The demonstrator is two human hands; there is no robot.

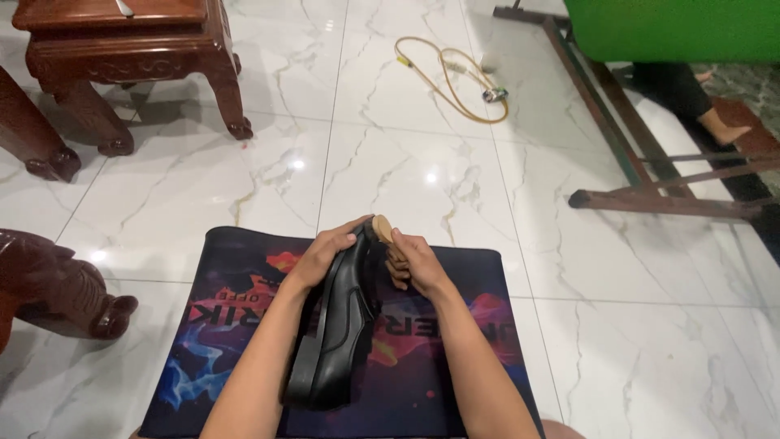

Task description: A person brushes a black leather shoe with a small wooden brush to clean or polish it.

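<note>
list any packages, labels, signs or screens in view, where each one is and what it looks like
No packages, signs or screens show; only one printed thing.
Printed mat: flat on the marble floor under the black shoe, which both the left hand and the right hand hold; rectangular, dark, with blue and red-orange flame patterns and large lettering.

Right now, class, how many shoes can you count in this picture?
1. The black shoe lies over the colourful mat, held by the left hand, with the right hand at its toe. Any partner shoe is out of view.
</note>
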